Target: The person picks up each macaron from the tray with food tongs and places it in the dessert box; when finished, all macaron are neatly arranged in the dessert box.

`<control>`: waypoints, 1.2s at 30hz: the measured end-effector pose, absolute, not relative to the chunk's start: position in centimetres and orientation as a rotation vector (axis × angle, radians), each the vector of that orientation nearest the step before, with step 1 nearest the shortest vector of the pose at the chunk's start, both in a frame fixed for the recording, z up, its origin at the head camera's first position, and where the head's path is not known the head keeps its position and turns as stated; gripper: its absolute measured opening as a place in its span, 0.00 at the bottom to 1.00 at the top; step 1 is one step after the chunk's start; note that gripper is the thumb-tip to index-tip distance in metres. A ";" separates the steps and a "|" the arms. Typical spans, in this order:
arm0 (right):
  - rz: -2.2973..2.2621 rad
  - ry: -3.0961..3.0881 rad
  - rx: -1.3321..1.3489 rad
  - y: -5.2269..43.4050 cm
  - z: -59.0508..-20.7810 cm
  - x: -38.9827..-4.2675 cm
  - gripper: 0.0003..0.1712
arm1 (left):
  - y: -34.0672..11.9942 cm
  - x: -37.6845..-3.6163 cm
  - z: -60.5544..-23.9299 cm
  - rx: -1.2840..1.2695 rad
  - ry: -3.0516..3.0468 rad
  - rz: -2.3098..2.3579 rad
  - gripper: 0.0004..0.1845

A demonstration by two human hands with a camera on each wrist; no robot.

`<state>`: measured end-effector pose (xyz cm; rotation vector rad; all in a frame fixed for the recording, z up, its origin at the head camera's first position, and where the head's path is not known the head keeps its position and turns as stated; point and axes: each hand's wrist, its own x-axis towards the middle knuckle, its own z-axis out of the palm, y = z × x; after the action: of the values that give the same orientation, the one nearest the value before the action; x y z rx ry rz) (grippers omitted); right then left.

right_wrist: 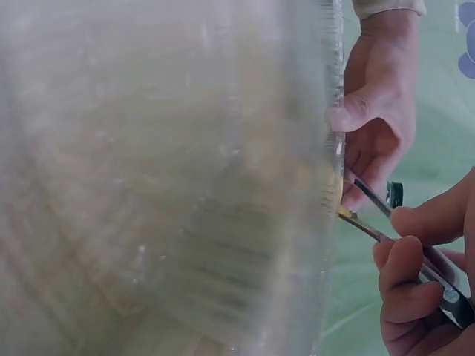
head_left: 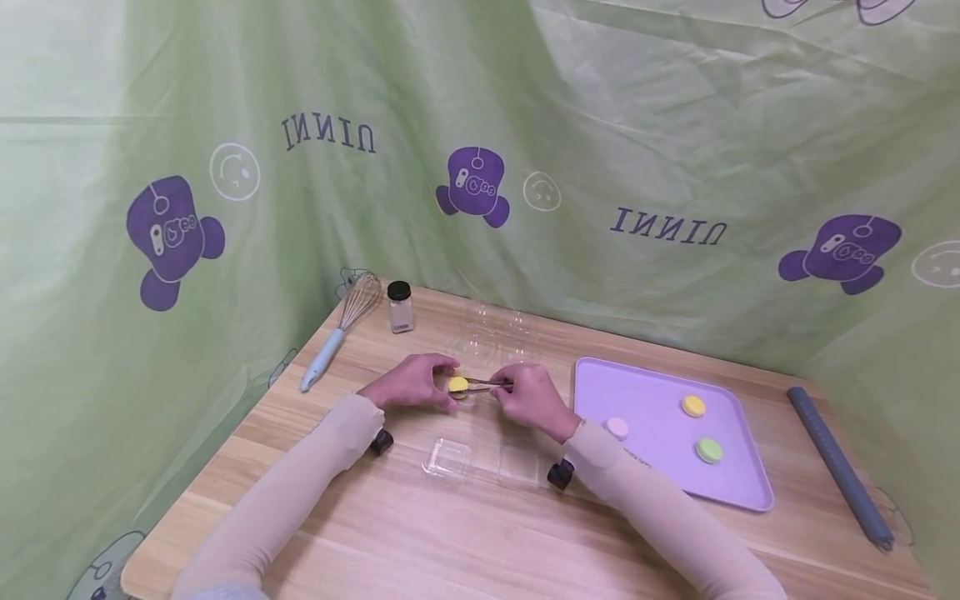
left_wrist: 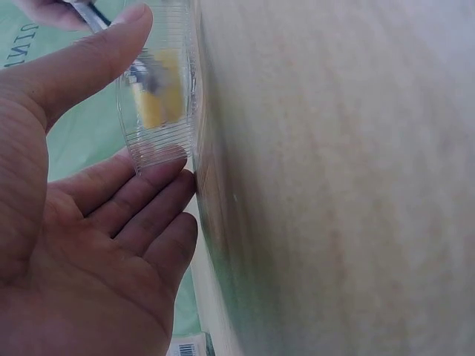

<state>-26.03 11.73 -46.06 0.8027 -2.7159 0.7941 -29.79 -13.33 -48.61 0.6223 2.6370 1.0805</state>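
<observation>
The right hand (head_left: 531, 400) pinches tweezers (head_left: 489, 382), whose tips clamp a yellow macaron (head_left: 458, 384). The left hand (head_left: 411, 383) curls thumb and fingers round a clear cup (left_wrist: 159, 104), steadying it on the bench (head_left: 420, 533); the macaron sits at that cup, in the middle of the bench toward the far edge. Just behind the hands lie clear trays (head_left: 491, 333). Nearer the front edge two more clear lids (head_left: 447, 460) lie flat between the forearms. At the far left corner are a whisk (head_left: 341, 329) and a small jar (head_left: 400, 307). Toward the right edge a purple tray (head_left: 660, 392) holds white (head_left: 617, 427), yellow (head_left: 693, 406) and green macarons (head_left: 708, 451), well apart. A grey roll (head_left: 838, 462) lies along the right edge.
</observation>
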 end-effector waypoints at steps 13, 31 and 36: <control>0.747 -2.828 0.757 11.9 -45.8 -26.1 0.07 | -13.3 -29.9 -48.7 0.621 2.637 1.089 0.47; 0.793 -2.835 0.767 12.4 -45.9 -26.2 0.11 | -13.2 -30.0 -48.7 0.608 2.634 1.075 0.49; 0.782 -2.816 0.771 12.4 -45.8 -26.2 0.11 | -13.2 -29.9 -48.6 0.603 2.630 1.085 0.48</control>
<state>-26.22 12.41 -45.82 0.7709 -2.8161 0.7824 -29.91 -13.18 -48.63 0.6031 2.6299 1.0851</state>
